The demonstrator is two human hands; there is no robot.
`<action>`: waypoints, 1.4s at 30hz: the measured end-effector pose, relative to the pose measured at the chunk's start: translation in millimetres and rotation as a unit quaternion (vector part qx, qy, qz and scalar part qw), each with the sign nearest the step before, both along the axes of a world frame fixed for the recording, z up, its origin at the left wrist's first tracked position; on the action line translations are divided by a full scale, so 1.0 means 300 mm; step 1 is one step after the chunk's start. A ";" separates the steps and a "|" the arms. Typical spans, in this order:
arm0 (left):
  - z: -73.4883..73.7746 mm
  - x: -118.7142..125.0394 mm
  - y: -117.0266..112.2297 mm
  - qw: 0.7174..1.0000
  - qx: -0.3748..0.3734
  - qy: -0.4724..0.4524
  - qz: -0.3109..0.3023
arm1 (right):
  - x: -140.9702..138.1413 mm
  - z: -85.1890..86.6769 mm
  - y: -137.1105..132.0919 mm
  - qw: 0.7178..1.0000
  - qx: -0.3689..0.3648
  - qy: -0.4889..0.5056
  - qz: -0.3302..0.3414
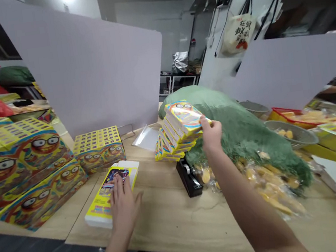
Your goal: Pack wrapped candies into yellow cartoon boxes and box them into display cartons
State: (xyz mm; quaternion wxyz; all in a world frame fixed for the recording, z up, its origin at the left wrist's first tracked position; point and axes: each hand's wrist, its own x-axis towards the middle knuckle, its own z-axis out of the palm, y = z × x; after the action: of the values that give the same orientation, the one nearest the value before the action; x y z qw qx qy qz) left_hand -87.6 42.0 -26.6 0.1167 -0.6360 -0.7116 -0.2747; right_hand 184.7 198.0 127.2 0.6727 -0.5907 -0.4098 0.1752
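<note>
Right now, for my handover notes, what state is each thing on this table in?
left hand: flat on the yellow packet
yellow packet: lying flat, white end showing
right hand: pinching the box
box: raised, tilted
stack: fanned, leaning
tape dispenser: upright on the table
green sack: bulging
steel bowl: holding yellow pieces
cartons: closed, piled

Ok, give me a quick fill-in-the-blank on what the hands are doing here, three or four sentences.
The right hand holds up a yellow printed box showing a cartoon face wearing ____. The left hand rests on a flat carton coloured ____ and white. A ____ tape dispenser stands on the wooden table beside the leaning stack of boxes. Behind the right hand lies a bulging ____ sack.
Answers: glasses; yellow; black; green.
</note>
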 end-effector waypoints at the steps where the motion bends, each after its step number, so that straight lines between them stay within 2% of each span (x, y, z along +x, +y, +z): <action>1: -0.014 -0.004 0.007 0.999 -0.019 0.026 0.019 | -0.012 0.003 0.044 0.999 -0.020 -0.026 -0.025; 4: -0.049 -0.031 0.000 0.995 -0.060 0.081 0.022 | -0.023 0.001 0.109 0.995 -0.045 -0.069 -0.056; 6: -0.048 -0.056 -0.021 0.993 -0.070 0.094 0.018 | -0.013 -0.011 0.083 0.995 -0.036 -0.071 -0.059; 8: -0.021 -0.071 -0.049 0.995 -0.047 0.090 0.007 | -0.007 -0.047 -0.006 0.994 -0.002 -0.079 -0.079; 10: 0.020 -0.057 -0.081 0.997 0.011 0.078 -0.023 | -0.022 -0.119 -0.148 0.992 0.053 -0.081 -0.077; 11: 0.041 -0.035 -0.100 0.995 0.044 0.073 -0.053 | -0.039 -0.166 -0.231 0.994 0.068 -0.071 -0.038; 12: 0.059 -0.002 -0.122 0.990 0.074 0.071 -0.092 | -0.060 -0.217 -0.315 0.996 0.043 -0.053 0.054; 13: 0.073 0.041 -0.145 0.983 0.093 0.073 -0.139 | -0.082 -0.267 -0.394 0.983 0.002 -0.037 0.182; 14: 0.084 0.089 -0.169 0.973 0.099 0.076 -0.192 | -0.102 -0.312 -0.464 0.962 -0.027 -0.003 0.272; 15: 0.092 0.138 -0.192 0.961 0.091 0.077 -0.250 | -0.116 -0.348 -0.522 0.943 -0.062 0.033 0.327; 16: 0.097 0.183 -0.212 0.948 0.071 0.070 -0.302 | -0.122 -0.374 -0.566 0.930 -0.092 0.068 0.350; 17: 0.100 0.219 -0.226 0.941 0.058 0.046 -0.330 | -0.117 -0.388 -0.596 0.923 -0.113 0.103 0.354; 18: 0.101 0.244 -0.232 0.944 0.050 0.007 -0.326 | -0.103 -0.394 -0.614 0.918 -0.131 0.131 0.350; 20: 0.104 0.260 -0.220 0.958 0.026 -0.111 -0.262 | -0.052 -0.390 -0.626 0.905 -0.154 0.153 0.367; 21: 0.105 0.255 -0.204 0.956 -0.006 -0.174 -0.235 | -0.022 -0.383 -0.628 0.902 -0.156 0.138 0.379; 22: 0.109 0.246 -0.186 0.945 -0.054 -0.230 -0.226 | 0.006 -0.376 -0.629 0.912 -0.147 0.100 0.370; 23: 0.115 0.236 -0.169 0.926 -0.110 -0.270 -0.241 | 0.031 -0.367 -0.631 0.937 -0.122 0.039 0.326; 24: 0.124 0.229 -0.157 0.903 -0.160 -0.294 -0.271 | 0.051 -0.358 -0.634 0.964 -0.081 -0.038 0.249; 25: 0.136 0.226 -0.150 0.882 -0.193 -0.304 -0.304 | 0.065 -0.347 -0.637 0.979 -0.030 -0.122 0.162; 26: 0.149 0.226 -0.150 0.868 -0.211 -0.306 -0.329 | 0.073 -0.335 -0.639 0.974 0.014 -0.201 0.100; 27: 0.164 0.231 -0.154 0.861 -0.219 -0.303 -0.346 | 0.075 -0.320 -0.640 0.959 0.037 -0.270 0.082; 28: 0.178 0.237 -0.159 0.855 -0.223 -0.301 -0.359 | 0.074 -0.302 -0.640 0.939 0.038 -0.326 0.107; 29: 0.190 0.243 -0.165 0.846 -0.230 -0.306 -0.370 | 0.069 -0.281 -0.639 0.916 0.022 -0.366 0.161; 31: 0.204 0.248 -0.166 0.810 -0.259 -0.337 -0.405 | 0.052 -0.235 -0.636 0.877 -0.023 -0.398 0.269; 32: 0.205 0.247 -0.160 0.776 -0.278 -0.361 -0.436 | 0.042 -0.213 -0.636 0.866 -0.031 -0.396 0.304; 35: 0.186 0.236 -0.134 0.633 -0.341 -0.440 -0.538 | 0.016 -0.164 -0.650 0.840 -0.007 -0.371 0.396; 36: 0.175 0.234 -0.128 0.599 -0.351 -0.466 -0.549 | 0.011 -0.158 -0.659 0.833 0.001 -0.363 0.418; 37: 0.163 0.234 -0.125 0.579 -0.351 -0.494 -0.545 | 0.008 -0.159 -0.669 0.830 0.005 -0.353 0.433; 38: 0.151 0.235 -0.125 0.569 -0.351 -0.522 -0.530 | 0.006 -0.166 -0.678 0.834 0.007 -0.338 0.436; 39: 0.140 0.238 -0.128 0.563 -0.348 -0.552 -0.508 | 0.006 -0.179 -0.687 0.851 0.007 -0.314 0.422; 42: 0.113 0.250 -0.138 0.545 -0.339 -0.642 -0.420 | 0.001 -0.241 -0.705 0.930 -0.008 -0.163 0.329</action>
State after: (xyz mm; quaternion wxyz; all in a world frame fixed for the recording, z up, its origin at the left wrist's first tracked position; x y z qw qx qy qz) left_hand -12.6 0.7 7.3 -0.7242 -0.5089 -0.2885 -0.3651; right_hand 184.9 -13.4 54.9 0.4972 -0.4483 -0.6834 0.2911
